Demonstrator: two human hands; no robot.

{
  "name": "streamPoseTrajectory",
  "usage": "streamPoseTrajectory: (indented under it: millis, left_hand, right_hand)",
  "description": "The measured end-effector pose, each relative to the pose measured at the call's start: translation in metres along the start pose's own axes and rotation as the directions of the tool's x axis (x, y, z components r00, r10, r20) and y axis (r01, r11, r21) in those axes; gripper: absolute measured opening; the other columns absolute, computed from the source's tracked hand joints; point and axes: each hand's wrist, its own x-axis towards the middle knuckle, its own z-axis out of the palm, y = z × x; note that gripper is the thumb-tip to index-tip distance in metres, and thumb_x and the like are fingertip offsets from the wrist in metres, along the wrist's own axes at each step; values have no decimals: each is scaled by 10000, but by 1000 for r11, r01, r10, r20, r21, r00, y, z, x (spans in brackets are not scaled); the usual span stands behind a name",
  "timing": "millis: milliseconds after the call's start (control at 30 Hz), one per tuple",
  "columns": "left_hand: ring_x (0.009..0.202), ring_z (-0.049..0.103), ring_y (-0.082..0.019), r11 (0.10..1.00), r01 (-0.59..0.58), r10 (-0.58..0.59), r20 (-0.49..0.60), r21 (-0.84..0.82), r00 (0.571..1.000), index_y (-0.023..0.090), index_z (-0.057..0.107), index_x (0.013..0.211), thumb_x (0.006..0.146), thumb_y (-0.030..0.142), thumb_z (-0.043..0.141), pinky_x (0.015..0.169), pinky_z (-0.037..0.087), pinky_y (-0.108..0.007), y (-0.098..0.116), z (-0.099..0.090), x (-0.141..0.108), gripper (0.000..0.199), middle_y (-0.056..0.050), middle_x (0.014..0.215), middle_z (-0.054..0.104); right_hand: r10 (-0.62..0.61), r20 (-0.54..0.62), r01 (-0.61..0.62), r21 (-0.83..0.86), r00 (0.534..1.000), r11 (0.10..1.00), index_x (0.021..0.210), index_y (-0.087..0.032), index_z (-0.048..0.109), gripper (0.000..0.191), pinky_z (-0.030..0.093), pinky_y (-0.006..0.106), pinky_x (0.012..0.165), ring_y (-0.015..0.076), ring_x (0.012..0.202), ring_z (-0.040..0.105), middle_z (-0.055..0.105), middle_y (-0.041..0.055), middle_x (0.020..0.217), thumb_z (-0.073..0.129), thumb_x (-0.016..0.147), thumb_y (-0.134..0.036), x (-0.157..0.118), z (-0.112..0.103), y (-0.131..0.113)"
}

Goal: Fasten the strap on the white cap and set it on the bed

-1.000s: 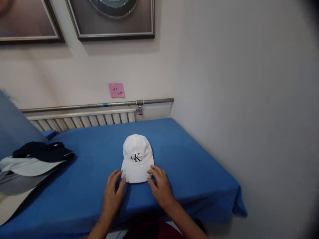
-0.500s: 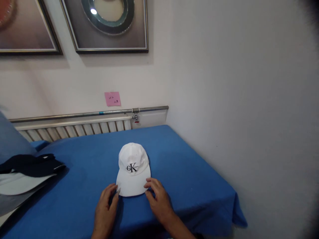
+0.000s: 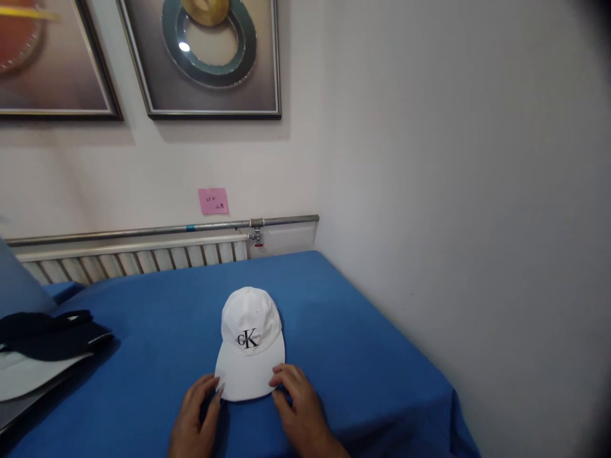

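Observation:
A white cap (image 3: 251, 321) with a black "CK"-like logo lies on the blue cloth (image 3: 167, 331), its brim toward me. At the brim's left corner is my left hand (image 3: 196, 416), thumb and fingertips around the edge. My right hand (image 3: 300, 404) is at the right corner of the brim in the same way, fingers over the edge and thumb near its underside. Both hands appear closed on the brim's corners.
Several caps, a dark one (image 3: 52, 334) on top, are stacked at the left edge. Behind the table run a radiator (image 3: 133, 259) and a metal pipe (image 3: 210, 227). A pink note (image 3: 213, 201) and framed pictures are on the wall. A plain wall stands to the right.
The view has tilted up a little, so everything sits lower in the picture. The hands keep nearly the same place at the brim's corners, and the cap shows no clear movement on the cloth.

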Motion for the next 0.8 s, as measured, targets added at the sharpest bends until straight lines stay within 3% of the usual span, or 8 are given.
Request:
streamPoseTrajectory:
  millis: [500, 667, 767, 800]
  left_hand:
    - [1116, 615, -343, 999, -23, 23, -13, 28, 1000, 185, 727, 933, 728, 531, 551, 1000, 462, -533, -1, 0, 1, 439, -143, 1140, 679]
    - [1115, 615, -343, 999, -47, 46, 10, 18, 999, 200, 730, 938, 737, 522, 571, 981, 485, -520, 2, -4, -1, 413, -135, 1139, 682]
    - [1134, 604, -311, 993, -110, 110, -4, -36, 994, 279, 725, 930, 818, 483, 537, 1004, 474, -502, 8, -10, -26, 300, -84, 1141, 683]
    - [1136, 600, -299, 996, -83, 83, -15, -17, 996, 317, 721, 909, 849, 473, 527, 983, 491, -491, 11, -12, -39, 257, -65, 1126, 687]
  right_hand:
    - [-42, -16, 43, 76, 999, 996, 821, -204, 607, 274, 478, 258, 826, 157, 915, 638, 669, 49, 931, 392, 774, -40, 0, -1, 2]
    - [113, 0, -112, 130, 994, 985, 777, -209, 606, 291, 446, 211, 637, 122, 636, 577, 589, -7, 687, 352, 754, -68, -2, -7, 1]
    - [222, 28, -223, 201, 975, 954, 736, -210, 603, 271, 428, 209, 617, 127, 618, 557, 570, -13, 628, 353, 751, -108, -2, -9, 0]
    - [249, 41, -251, 228, 968, 941, 723, -210, 599, 263, 424, 209, 613, 128, 616, 552, 567, -13, 620, 354, 745, -117, -2, -9, -1]
